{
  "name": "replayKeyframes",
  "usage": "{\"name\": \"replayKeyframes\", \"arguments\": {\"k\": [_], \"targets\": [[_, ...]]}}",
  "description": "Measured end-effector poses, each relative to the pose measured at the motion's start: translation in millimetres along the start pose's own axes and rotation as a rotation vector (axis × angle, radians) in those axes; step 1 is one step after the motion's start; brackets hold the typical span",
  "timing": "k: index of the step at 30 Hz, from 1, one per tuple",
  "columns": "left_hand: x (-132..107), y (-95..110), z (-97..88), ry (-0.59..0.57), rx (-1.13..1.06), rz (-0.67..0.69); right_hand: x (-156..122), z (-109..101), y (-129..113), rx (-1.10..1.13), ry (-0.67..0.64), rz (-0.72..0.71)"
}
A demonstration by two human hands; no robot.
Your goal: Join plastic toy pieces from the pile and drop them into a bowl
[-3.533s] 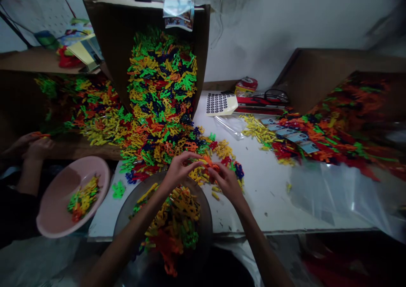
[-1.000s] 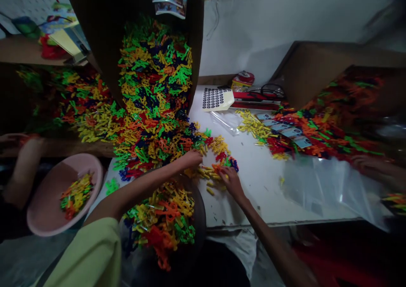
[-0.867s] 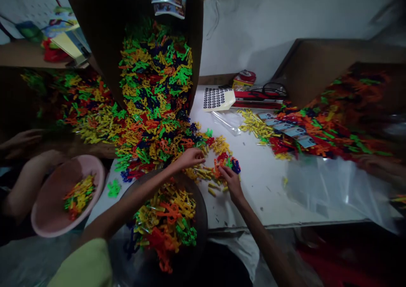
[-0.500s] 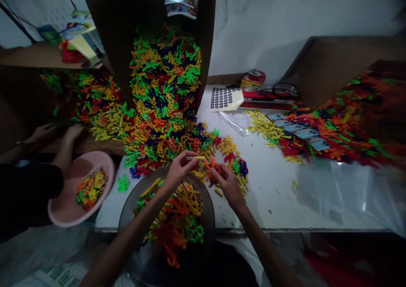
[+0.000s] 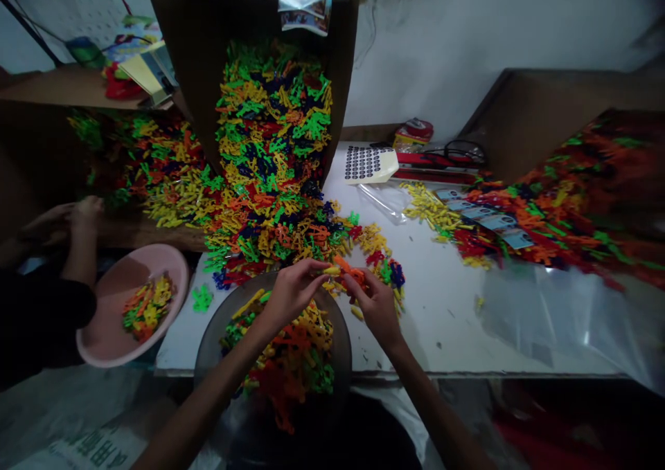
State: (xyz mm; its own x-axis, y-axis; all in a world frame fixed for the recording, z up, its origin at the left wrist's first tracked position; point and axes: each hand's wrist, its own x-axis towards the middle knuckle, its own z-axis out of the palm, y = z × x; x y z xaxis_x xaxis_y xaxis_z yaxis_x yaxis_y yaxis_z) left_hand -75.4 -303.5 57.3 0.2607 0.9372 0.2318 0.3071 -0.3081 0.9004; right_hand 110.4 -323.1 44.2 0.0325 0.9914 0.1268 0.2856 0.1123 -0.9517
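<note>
My left hand point(image 5: 291, 291) pinches a small yellow plastic piece point(image 5: 331, 270) above the far rim of a dark bowl point(image 5: 208, 338). My right hand point(image 5: 375, 305) pinches an orange plastic piece point(image 5: 349, 273), and the two pieces meet between my fingertips. The bowl holds a heap of joined coloured pieces point(image 5: 291, 359). Just beyond my hands a big pile of loose coloured pieces point(image 5: 270, 179) spills from a tipped cardboard box point(image 5: 197, 48) onto the white table point(image 5: 447, 318).
At the left, another person's hands point(image 5: 77, 210) reach into a second pile beside a pink bowl point(image 5: 104, 304) with some pieces. A third pile point(image 5: 551, 200) and printed cards point(image 5: 488, 217) lie at the right. Clear plastic bags point(image 5: 561, 318) and a dotted sheet point(image 5: 366, 164) rest on the table.
My hands went out to the pile, picked up a yellow and an orange piece, and came back together over the bowl's rim. The other person's hands shifted at the left.
</note>
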Motion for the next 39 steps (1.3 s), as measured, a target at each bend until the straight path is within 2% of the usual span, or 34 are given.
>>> {"name": "replayKeyframes", "arguments": {"k": [2,5,10,15,19,21,24,26,28,29,31,33,34,35,37,39], "targets": [[-2.3,1.0,1.1,0.005,0.078,0.039,-0.8,-0.7,1.0,-0.092,0.025,-0.046],[-5.2,2.7,3.1,0.041,0.133,0.027,-1.8,1.0,1.9,-0.159,0.051,-0.08],[-5.5,3.2,1.2,0.048,0.028,-0.046,-3.2,2.9,2.4,-0.127,0.002,-0.081],[-0.9,-4.7,-6.2,-0.024,-0.147,-0.219,0.7,-7.7,5.5,-0.025,-0.167,-0.034],[1.7,-7.3,-13.3,-0.184,-0.284,-0.364,6.5,-12.5,11.9,0.189,-0.369,0.036],[1.2,-6.6,-19.4,-0.221,-0.287,-0.403,6.3,-8.7,12.9,0.288,-0.442,0.076],[-2.9,-3.2,-41.0,-0.282,-0.229,-0.413,0.5,3.1,8.4,0.395,-0.528,0.144],[-7.3,0.9,-66.3,-0.447,-0.136,-0.403,-4.0,9.8,4.4,0.397,-0.589,0.151],[-10.6,5.7,-95.2,-0.603,0.019,-0.381,-4.4,10.2,6.3,0.308,-0.625,0.091],[-10.9,7.7,-107.9,-0.596,0.121,-0.371,-2.2,6.8,11.5,0.235,-0.612,0.053],[-6.5,9.6,-122.0,-0.437,0.346,-0.328,7.8,-8.0,32.5,0.058,-0.481,0.017],[6.2,6.1,-114.5,-0.243,0.517,-0.228,23.8,-31.1,65.7,-0.148,-0.207,0.064],[15.6,1.5,-101.9,-0.207,0.572,-0.16,32.8,-43.8,84.7,-0.27,-0.009,0.103],[26.6,-5.1,-84.4,-0.224,0.598,-0.082,41.8,-56.1,103.8,-0.329,0.103,0.135],[50.9,-24.1,-39.6,-0.395,0.69,0.042,57.0,-75.5,138.8,-0.405,0.245,0.199],[74.2,-47.8,7.9,-0.571,0.873,0.162,66.2,-84.5,165.3,-0.451,0.327,0.276]]}}
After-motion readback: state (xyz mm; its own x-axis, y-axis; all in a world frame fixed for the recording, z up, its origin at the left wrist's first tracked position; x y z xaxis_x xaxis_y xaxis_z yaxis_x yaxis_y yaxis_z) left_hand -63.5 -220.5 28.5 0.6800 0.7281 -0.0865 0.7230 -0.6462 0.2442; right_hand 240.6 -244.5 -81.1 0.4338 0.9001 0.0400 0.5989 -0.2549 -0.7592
